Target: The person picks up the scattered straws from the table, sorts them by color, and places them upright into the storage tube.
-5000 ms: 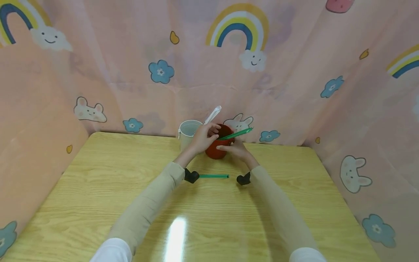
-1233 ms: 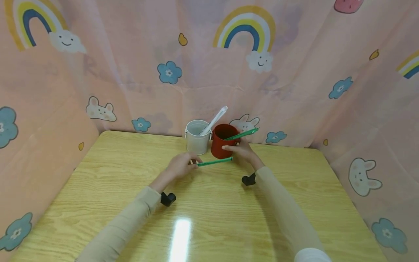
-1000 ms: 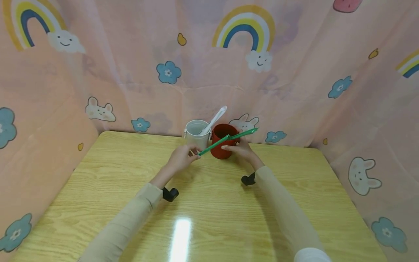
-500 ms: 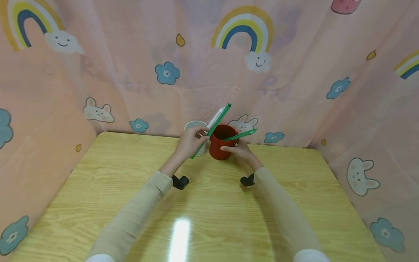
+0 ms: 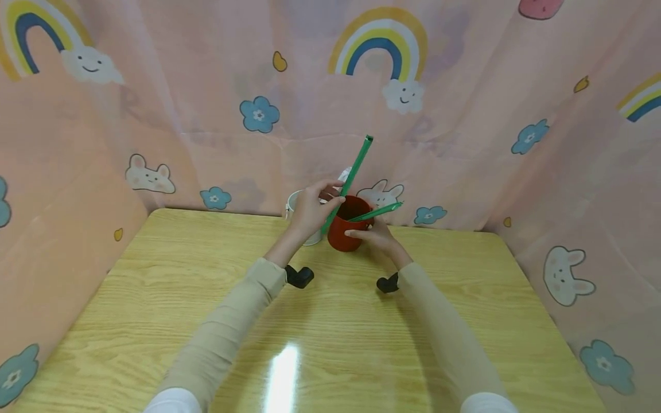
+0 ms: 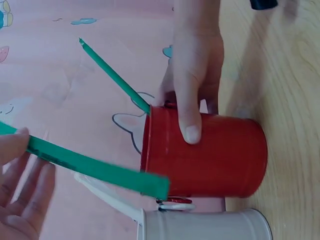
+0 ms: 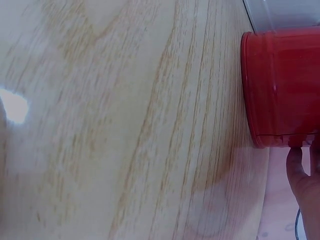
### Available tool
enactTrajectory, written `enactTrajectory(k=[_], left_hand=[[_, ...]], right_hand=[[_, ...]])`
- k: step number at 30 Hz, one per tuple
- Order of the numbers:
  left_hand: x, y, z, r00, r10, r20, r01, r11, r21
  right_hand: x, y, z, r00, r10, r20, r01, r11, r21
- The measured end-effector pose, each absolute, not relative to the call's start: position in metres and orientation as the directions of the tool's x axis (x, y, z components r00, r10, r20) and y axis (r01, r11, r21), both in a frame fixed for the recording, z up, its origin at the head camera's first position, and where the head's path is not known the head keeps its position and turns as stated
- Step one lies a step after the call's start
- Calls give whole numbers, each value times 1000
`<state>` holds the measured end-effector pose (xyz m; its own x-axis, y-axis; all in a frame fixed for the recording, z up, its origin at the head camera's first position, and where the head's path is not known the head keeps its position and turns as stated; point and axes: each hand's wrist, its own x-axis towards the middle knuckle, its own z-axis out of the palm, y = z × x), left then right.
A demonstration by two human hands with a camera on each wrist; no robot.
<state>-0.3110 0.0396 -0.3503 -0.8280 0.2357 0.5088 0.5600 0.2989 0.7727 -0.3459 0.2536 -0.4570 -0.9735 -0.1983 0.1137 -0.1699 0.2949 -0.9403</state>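
Note:
My left hand (image 5: 312, 212) pinches a slim green wrapped straw (image 5: 358, 160) between thumb and fingers. The straw leans steeply, its lower end close to the left rim of a small red bucket (image 5: 343, 238). In the left wrist view that end overlaps the bucket's rim. My right hand (image 5: 379, 234) grips the red bucket from the right, thumb (image 6: 191, 127) on the front and the other fingers behind. Another green wrapped straw (image 5: 379, 211) stands in the bucket, slanting out to the right. The right wrist view shows the bucket's base (image 7: 260, 95) on the table.
Left of the red bucket stands a white bucket (image 5: 313, 238), partly hidden by my left hand. A white wrapped straw (image 6: 107, 197) sticks out of it. Behind both hangs a pink patterned curtain (image 5: 217, 143). Wooden table (image 5: 351, 338) extends in front.
The green straw that lay on the table has been picked up by my left hand, raised, turned steeper and carried right to the red bucket. My right hand stays on the bucket.

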Motion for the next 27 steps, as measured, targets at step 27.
enactTrajectory(k=[27], left_hand=[[-318,69,-358,-806,183,563,591,180,787]], right_hand=[[-349,254,-461,-974,-193,119,-174,299,-938]])
